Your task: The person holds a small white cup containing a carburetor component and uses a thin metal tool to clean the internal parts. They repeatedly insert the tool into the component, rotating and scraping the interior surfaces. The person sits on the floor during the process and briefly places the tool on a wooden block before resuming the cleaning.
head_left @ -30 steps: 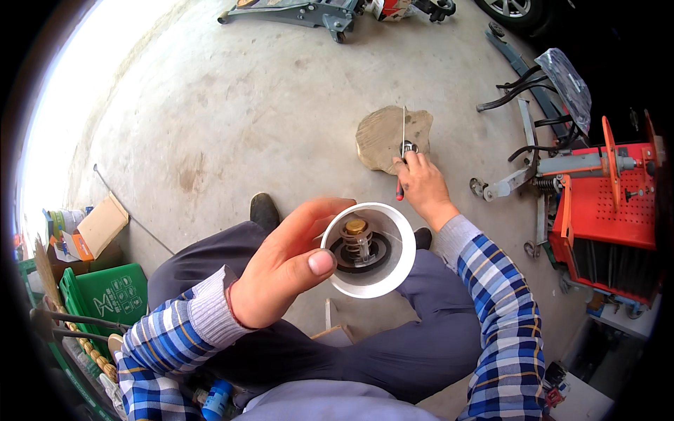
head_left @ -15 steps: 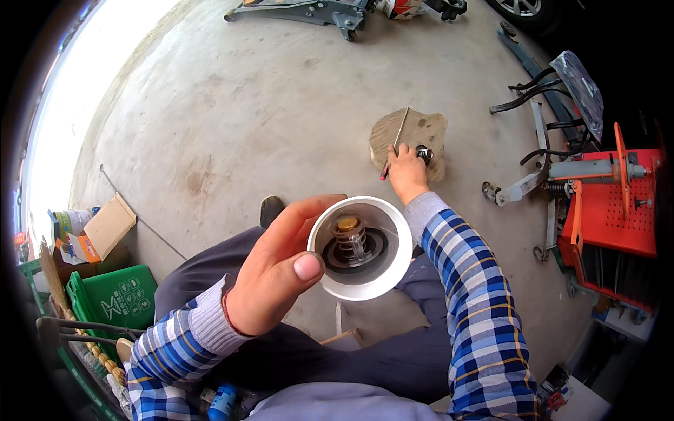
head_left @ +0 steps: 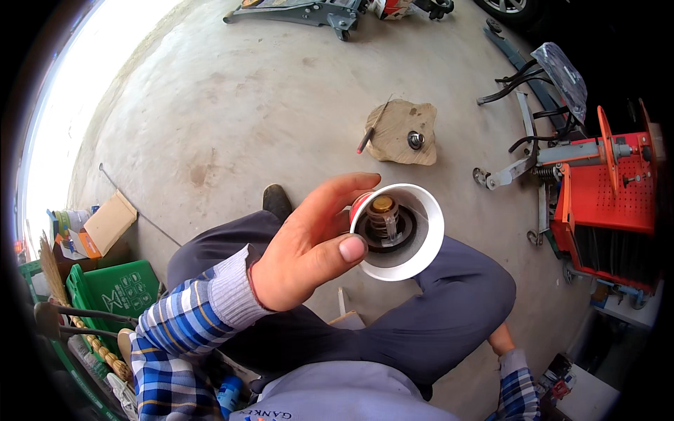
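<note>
My left hand (head_left: pixel 309 256) is wrapped round a white-rimmed cup (head_left: pixel 430 235) with a bit of red on its outer wall, tilted so that its inside shows. In the cup sits a thermostat (head_left: pixel 383 216) with a brass tip, a coil spring and a dark ring. My right hand (head_left: pixel 500 339) hangs low beside my right knee, its fingers hidden behind the trouser leg. Ahead of me, a flat slab of wood (head_left: pixel 393 137) lies on the floor. Upon it rest a thin screwdriver (head_left: pixel 370 131) with a red-tipped handle and a small, round metal part (head_left: pixel 415 140).
To my left stand a green bin (head_left: pixel 116 291) and an open cardboard box (head_left: pixel 111 223). A floor jack (head_left: pixel 302 14) is at the far side. On the right are a wheeled stool (head_left: pixel 562 81), a metal stand with orange parts (head_left: pixel 576 153) and a red tool cart (head_left: pixel 611 203).
My right hand has left the slab, letting go of the screwdriver, and dropped to the lower right beside my knee. The cup has shifted right and up in view, still in my left hand.
</note>
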Demonstrator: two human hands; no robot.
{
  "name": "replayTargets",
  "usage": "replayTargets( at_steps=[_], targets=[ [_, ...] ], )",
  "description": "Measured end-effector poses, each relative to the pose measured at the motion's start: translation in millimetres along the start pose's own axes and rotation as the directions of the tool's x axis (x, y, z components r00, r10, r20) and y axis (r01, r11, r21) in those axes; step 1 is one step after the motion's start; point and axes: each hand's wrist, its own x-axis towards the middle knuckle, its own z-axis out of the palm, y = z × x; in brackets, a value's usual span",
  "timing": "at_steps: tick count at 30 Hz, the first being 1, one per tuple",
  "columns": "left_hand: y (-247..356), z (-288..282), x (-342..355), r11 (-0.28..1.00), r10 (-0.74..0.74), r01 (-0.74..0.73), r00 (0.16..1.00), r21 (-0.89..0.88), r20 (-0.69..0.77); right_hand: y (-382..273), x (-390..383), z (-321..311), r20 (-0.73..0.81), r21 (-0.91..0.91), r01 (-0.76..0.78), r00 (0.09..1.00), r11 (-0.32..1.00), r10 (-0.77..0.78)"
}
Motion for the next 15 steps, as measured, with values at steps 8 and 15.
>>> replayTargets(
  at_steps=[8,15],
  targets=[
    [-10,12,-6,0.997,-0.022,0.015,0.996,0.076,0.092,107,-127,112,0.345,0.484,-0.461,0.882,0.744,0.322],
    [-12,17,-3,0.996,-0.029,0.021,0.996,0.09,0.083,119,-161,133,0.297,0.129,-0.207,0.941,0.97,0.161]
  ],
)
